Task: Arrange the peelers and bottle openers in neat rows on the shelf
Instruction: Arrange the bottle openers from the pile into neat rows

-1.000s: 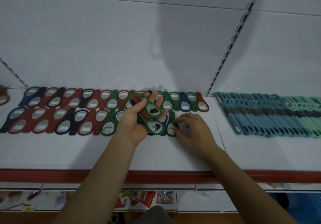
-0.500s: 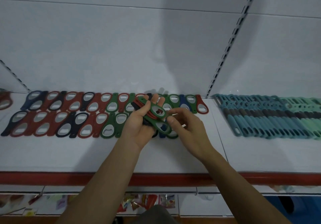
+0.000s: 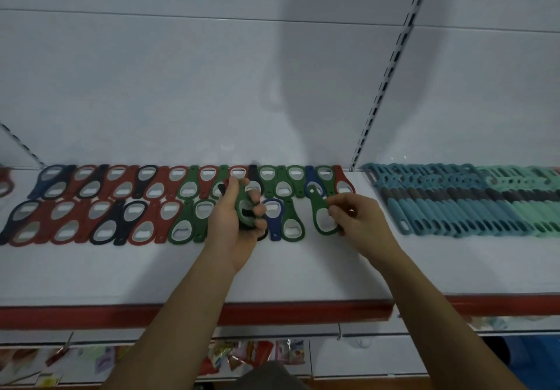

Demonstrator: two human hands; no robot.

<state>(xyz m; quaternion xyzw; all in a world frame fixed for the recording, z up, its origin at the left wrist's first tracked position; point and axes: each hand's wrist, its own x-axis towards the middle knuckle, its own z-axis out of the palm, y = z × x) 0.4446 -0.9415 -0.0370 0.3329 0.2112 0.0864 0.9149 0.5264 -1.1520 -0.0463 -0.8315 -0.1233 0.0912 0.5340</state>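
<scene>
Bottle openers (image 3: 103, 226) lie in two overlapping rows toward the back edge of the shelf (image 3: 303, 271), with teal peelers (image 3: 454, 208) ranked at its right end. The left hand (image 3: 230, 226) is curled round a stack of openers (image 3: 241, 200), green one outermost, over the front row. Just beside the row's right end, the right hand (image 3: 363, 223) pinches a single green opener (image 3: 318, 208) by its wide end, narrow end toward the back row; contact with the shelf cannot be determined.

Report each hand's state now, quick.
Left hand: closed around a stack of bottle openers, green one on top.
Right hand: pinching a single green bottle opener.
</scene>
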